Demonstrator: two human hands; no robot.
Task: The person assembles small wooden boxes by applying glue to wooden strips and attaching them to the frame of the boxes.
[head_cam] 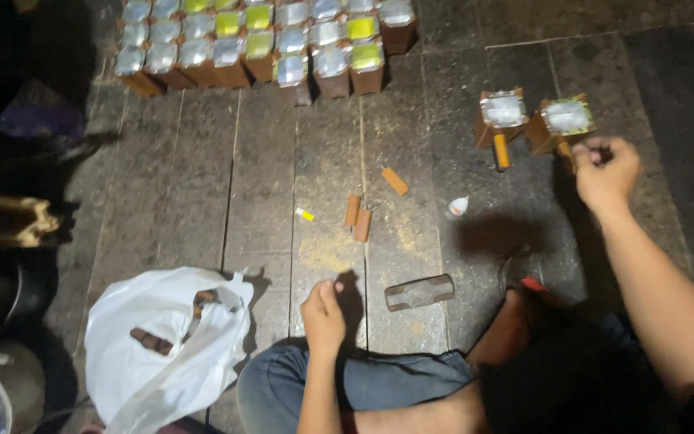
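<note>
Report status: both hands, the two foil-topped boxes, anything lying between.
Left hand closed, resting by knee. Right hand pinching at nearer foil-topped box. Brown tubes and metal block loose on floor between.

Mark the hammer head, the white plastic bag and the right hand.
hammer head (419, 292), head view, middle of its top face.
white plastic bag (134, 333), head view, its left side.
right hand (606, 170), head view, back of the hand.
</note>
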